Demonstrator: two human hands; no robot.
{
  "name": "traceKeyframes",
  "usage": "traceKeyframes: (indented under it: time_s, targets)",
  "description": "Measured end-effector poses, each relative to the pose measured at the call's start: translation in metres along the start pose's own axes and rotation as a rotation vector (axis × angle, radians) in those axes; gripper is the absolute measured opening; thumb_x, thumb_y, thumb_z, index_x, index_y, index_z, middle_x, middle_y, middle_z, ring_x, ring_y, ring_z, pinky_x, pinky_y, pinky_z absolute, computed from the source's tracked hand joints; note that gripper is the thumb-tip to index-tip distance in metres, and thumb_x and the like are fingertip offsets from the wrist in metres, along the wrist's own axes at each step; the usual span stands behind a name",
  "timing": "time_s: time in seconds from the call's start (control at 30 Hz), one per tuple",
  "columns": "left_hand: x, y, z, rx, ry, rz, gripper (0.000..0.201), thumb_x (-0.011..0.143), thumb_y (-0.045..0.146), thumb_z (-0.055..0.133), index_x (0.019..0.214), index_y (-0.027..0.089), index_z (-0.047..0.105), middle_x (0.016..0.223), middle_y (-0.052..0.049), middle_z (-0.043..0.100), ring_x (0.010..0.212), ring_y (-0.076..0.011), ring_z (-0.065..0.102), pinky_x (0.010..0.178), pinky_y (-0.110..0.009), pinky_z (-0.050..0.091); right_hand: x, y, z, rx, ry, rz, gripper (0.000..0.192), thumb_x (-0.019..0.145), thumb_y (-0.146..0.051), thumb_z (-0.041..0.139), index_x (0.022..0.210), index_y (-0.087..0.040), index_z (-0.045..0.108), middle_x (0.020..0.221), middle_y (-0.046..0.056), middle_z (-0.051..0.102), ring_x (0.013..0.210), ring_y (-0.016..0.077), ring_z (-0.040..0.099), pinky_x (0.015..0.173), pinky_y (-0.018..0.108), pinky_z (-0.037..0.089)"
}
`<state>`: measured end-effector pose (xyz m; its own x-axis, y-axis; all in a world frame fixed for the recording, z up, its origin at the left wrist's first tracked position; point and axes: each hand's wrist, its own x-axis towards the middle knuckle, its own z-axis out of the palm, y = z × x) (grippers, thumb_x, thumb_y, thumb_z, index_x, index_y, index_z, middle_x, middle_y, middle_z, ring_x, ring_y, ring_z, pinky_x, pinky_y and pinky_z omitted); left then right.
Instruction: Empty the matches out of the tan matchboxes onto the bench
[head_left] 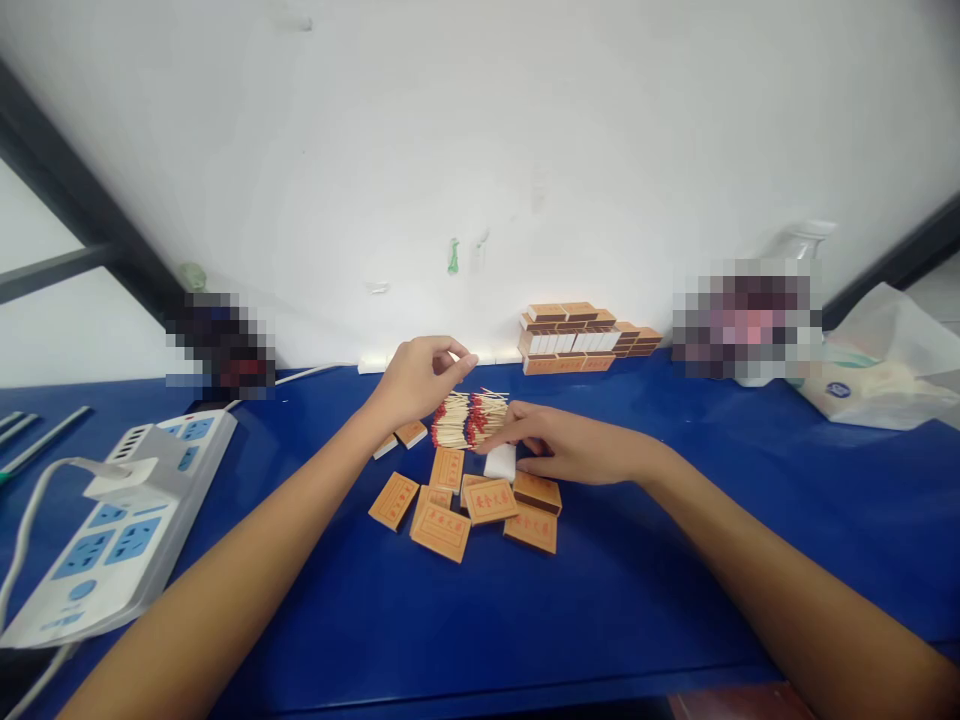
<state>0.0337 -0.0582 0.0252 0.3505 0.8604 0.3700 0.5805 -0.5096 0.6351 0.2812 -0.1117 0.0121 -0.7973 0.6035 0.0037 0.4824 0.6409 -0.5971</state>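
Observation:
My left hand (pixel 424 378) hovers above the far side of a pile of matches (pixel 452 420), its thumb and index fingertips brought together; anything between them is too small to make out. Close to the pile's right side, my right hand (pixel 559 442) reaches around a small white matchbox tray (pixel 500 462). Its index finger stretches along the far side to the matches, and the thumb touches the tray's right edge. The matches have red heads and pale sticks. Several orange matchboxes (pixel 491 500) lie scattered just in front, with a brown-sided matchbox (pixel 538 492) below my right hand.
Stacked matchboxes (pixel 570 363) stand against the white wall at the back. A white power strip (pixel 127 530) with a plugged-in adapter lies at left on the blue table (pixel 637 620). A tissue pack (pixel 862 390) sits at far right. Two objects at the back are pixelated.

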Motion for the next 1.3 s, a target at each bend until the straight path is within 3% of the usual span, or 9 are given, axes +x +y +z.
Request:
traceKeyframes:
  time_s: [0.2,0.37,0.57,0.73,0.83,0.97,1.13,1.2,1.3]
  targets:
    - [-0.001,0.001,0.002,-0.04,-0.029,-0.02,0.029,0.094,0.046,0.062,0.095,0.021,0.076,0.074,-0.004,0.071,0.067,-0.0162,0.061,0.065,-0.032,0.047,0.003,-0.003,0.003,0.035,0.024,0.051,0.035,0.092,-0.027,0.067,0.127,-0.028,0.068,0.102,0.004,0.058,0.081,0.0176,0.052,0.072,0.032,0.045]
    - [-0.004,0.011,0.002,-0.056,-0.055,0.047,0.033,0.095,0.049,0.059,0.086,0.021,0.075,0.073,-0.003,0.07,0.067,-0.0155,0.059,0.065,-0.032,0.045,0.004,-0.002,0.003,0.072,0.288,0.104,0.038,0.083,-0.042,0.08,0.111,-0.023,0.063,0.106,0.005,0.057,0.083,0.0177,0.051,0.071,0.031,0.045]
    - [-0.011,0.023,0.005,-0.009,-0.28,0.006,0.045,0.094,0.052,0.057,0.063,0.021,0.066,0.059,-0.003,0.063,0.056,-0.0148,0.053,0.055,-0.032,0.036,0.012,0.001,0.011,-0.083,0.515,0.074,0.019,0.092,-0.034,0.071,0.085,-0.022,0.059,0.084,0.001,0.056,0.07,0.015,0.049,0.065,0.031,0.038]
    - [-0.013,0.025,0.006,-0.093,-0.385,-0.05,0.041,0.091,0.055,0.061,0.073,0.02,0.071,0.066,-0.005,0.068,0.057,-0.0139,0.055,0.054,-0.029,0.037,0.015,0.008,0.018,-0.237,0.651,-0.013,0.022,0.094,-0.026,0.068,0.078,-0.02,0.054,0.083,0.002,0.055,0.069,0.0144,0.049,0.062,0.029,0.035]
    - [-0.013,0.024,0.005,-0.11,-0.435,-0.094,0.039,0.087,0.056,0.066,0.082,0.019,0.076,0.068,-0.006,0.07,0.057,-0.0133,0.054,0.053,-0.029,0.036,0.016,0.01,0.02,-0.261,0.706,-0.072,0.013,0.094,-0.023,0.068,0.085,-0.019,0.06,0.084,0.001,0.057,0.069,0.0131,0.05,0.062,0.027,0.037]
    - [-0.011,0.019,0.004,-0.087,-0.388,-0.164,0.035,0.081,0.051,0.074,0.087,0.016,0.077,0.068,-0.006,0.071,0.057,-0.0138,0.055,0.051,-0.029,0.034,0.014,0.01,0.019,-0.214,0.643,-0.072,0.01,0.094,-0.027,0.071,0.102,-0.021,0.068,0.091,0.002,0.059,0.07,0.0121,0.054,0.065,0.027,0.042]
    - [-0.009,0.011,0.001,-0.126,-0.355,-0.144,0.034,0.075,0.048,0.08,0.089,0.017,0.075,0.073,-0.006,0.074,0.062,-0.0157,0.061,0.056,-0.028,0.04,0.017,0.016,0.012,-0.238,0.609,-0.047,0.01,0.098,-0.027,0.065,0.098,-0.019,0.072,0.091,0.003,0.058,0.07,0.0127,0.053,0.064,0.027,0.041]
    - [-0.007,0.009,0.0,-0.097,-0.266,-0.158,0.038,0.075,0.05,0.08,0.093,0.017,0.075,0.077,-0.007,0.075,0.066,-0.0174,0.065,0.059,-0.029,0.043,0.023,0.02,0.005,-0.29,0.612,-0.001,0.011,0.098,-0.026,0.064,0.096,-0.019,0.072,0.091,0.004,0.059,0.073,0.0138,0.054,0.067,0.027,0.042]
    - [-0.003,0.003,-0.002,-0.031,-0.084,-0.208,0.043,0.082,0.056,0.074,0.101,0.017,0.075,0.079,-0.008,0.076,0.068,-0.0192,0.068,0.063,-0.031,0.045,0.04,0.024,-0.009,-0.486,0.593,0.201,0.013,0.098,-0.022,0.06,0.098,-0.017,0.073,0.096,0.007,0.063,0.08,0.0175,0.06,0.07,0.029,0.041]
